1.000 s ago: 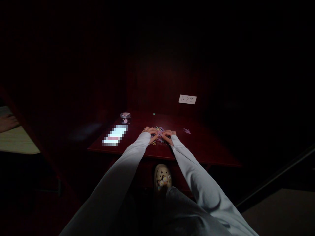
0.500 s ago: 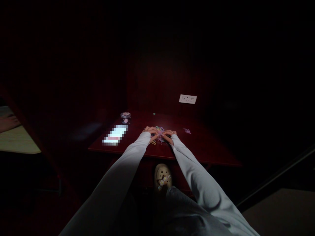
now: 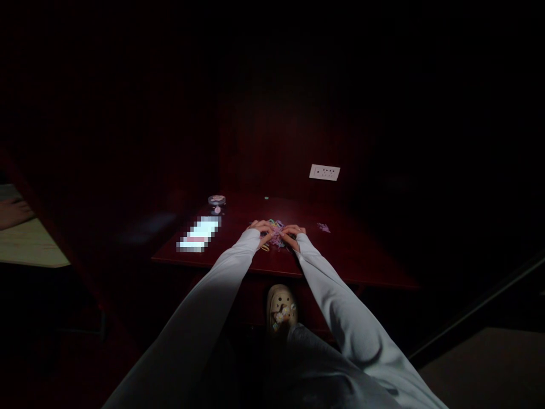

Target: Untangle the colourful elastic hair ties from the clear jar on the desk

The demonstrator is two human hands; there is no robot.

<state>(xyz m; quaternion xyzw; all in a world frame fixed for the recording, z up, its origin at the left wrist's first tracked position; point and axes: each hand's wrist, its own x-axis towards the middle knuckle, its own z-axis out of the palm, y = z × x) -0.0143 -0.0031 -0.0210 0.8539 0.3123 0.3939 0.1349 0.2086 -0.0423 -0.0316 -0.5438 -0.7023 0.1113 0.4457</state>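
Two bare hands, left hand [image 3: 259, 227] and right hand [image 3: 293, 233], at opposite sides of one loose heap of small coloured elastic bands [image 3: 277, 233], mostly purple with some green, on the dark red tabletop [image 3: 353, 261], towards its front edge. Thumbs and fingers bent inward at the heap; a slight gap between the two sets of fingertips. Cannot tell about any band pinched in either hand: too small and too dim here. At the near edge of the heap, a yellow band [image 3: 265, 247], just beside the left thumb. Well apart to the right, a purple cluster [image 3: 323, 228]; farther back, a lone green band [image 3: 266, 197].

Handling, by judgement: next to no weight, soft and stretchy, probably more clingy than slippery, hardly fragile, but prone to tangling and to springing off when stretched. Best hold on one strand of a loop, between thumb tip and index fingertip, at the outer rim of the heap, with light pressure. Deeper in, more risk of dragging neighbours along.

At the left of the tabletop, a clear round lidded jar [image 3: 217, 205] with a pinkish label; nearer, a bright pixelated phone-like rectangle [image 3: 199, 234]. On the back panel [image 3: 264, 153], a white socket plate [image 3: 324, 172].
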